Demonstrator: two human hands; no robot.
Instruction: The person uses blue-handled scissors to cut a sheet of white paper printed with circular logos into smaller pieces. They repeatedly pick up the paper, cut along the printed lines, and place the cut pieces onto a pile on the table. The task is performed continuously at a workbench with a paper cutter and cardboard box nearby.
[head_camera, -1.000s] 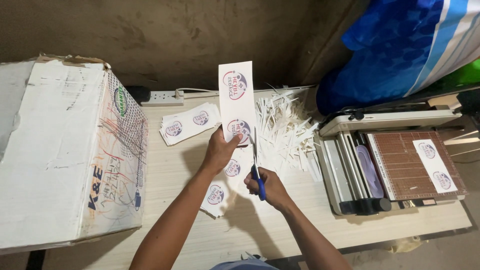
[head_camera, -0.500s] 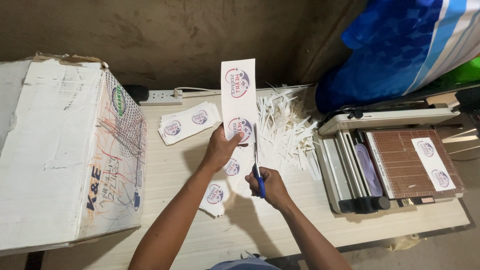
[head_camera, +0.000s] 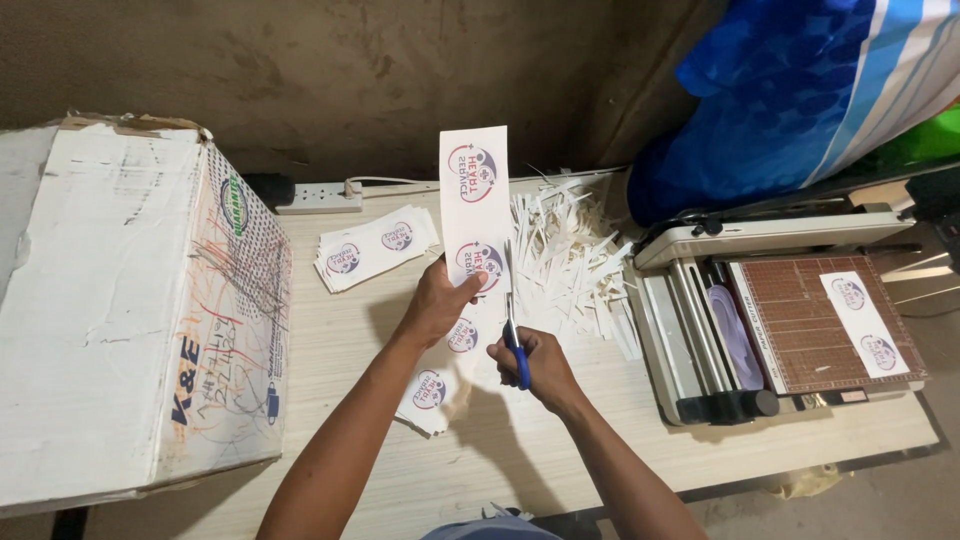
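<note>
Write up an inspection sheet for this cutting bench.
Surface: pale wood-grain table, mostly covered.
Job's things: left hand holds a printed paper strip upright; right hand works blue-handled scissors along its edge.
Clutter: paper offcuts, stack of cut labels, cardboard box, paper trimmer.
Grips: both closed on their items.
Cables: power strip with a cord.
Surroundings: bare wall, blue fabric.
</note>
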